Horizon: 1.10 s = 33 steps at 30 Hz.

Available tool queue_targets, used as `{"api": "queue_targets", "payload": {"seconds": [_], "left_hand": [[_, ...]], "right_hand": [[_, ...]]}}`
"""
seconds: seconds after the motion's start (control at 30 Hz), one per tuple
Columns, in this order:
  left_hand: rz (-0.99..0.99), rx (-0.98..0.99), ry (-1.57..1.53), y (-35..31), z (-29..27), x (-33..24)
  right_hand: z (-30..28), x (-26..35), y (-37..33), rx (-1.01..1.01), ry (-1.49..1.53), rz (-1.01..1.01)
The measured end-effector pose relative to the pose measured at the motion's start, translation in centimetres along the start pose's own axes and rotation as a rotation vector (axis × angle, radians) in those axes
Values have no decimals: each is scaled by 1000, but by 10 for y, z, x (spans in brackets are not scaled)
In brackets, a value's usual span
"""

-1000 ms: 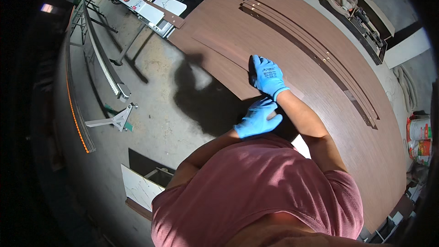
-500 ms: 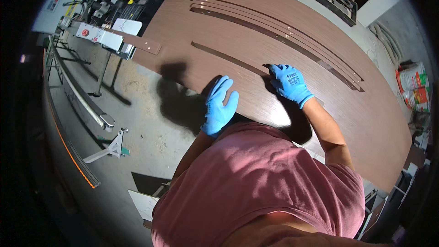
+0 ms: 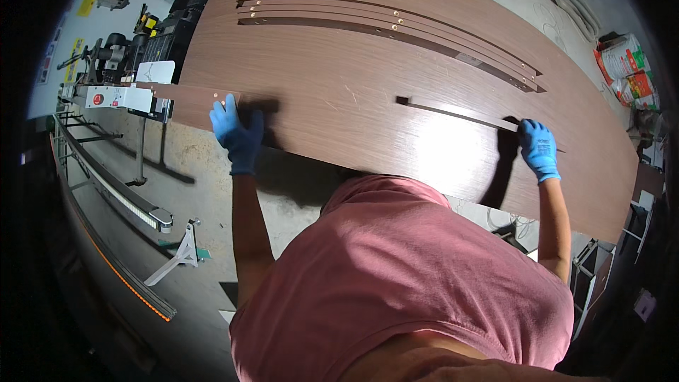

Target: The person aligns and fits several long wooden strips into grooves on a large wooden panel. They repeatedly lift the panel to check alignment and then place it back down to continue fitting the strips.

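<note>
At the left end of the brown tabletop (image 3: 318, 99) stands a machine (image 3: 117, 97) with a red button, a brown board (image 3: 191, 94) reaching from it over that end. The left hand (image 3: 237, 134), blue-gloved, is at the board's tip above the tabletop's near edge, its grip spread; whether it touches, I cannot tell. Along the tabletop's far side lie several dark strips (image 3: 318, 24) side by side. On the tabletop's right half, nearer its front edge, a single slim strip (image 3: 460, 114) runs under the right hand (image 3: 539, 148), whose grip pinches it.
</note>
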<state>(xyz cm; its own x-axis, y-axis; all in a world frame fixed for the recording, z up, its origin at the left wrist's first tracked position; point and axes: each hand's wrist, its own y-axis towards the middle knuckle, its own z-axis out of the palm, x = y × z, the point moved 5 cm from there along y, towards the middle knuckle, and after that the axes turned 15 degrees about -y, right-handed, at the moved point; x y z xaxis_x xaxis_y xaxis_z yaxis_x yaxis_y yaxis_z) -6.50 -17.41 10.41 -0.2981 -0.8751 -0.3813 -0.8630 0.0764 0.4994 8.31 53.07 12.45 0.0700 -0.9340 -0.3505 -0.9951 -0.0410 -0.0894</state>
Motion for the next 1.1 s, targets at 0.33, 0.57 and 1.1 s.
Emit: {"api": "queue_targets", "payload": {"seconds": [0.33, 0.57, 1.1], "left_hand": [[-64, 142, 182, -15, 69, 17], [-158, 312, -54, -37, 93, -125], [47, 460, -708, -18, 9, -169]], "right_hand": [[99, -182, -131, 288, -187, 334], [46, -132, -31, 602, -456, 349], [-105, 343, 145, -424, 153, -495]]}}
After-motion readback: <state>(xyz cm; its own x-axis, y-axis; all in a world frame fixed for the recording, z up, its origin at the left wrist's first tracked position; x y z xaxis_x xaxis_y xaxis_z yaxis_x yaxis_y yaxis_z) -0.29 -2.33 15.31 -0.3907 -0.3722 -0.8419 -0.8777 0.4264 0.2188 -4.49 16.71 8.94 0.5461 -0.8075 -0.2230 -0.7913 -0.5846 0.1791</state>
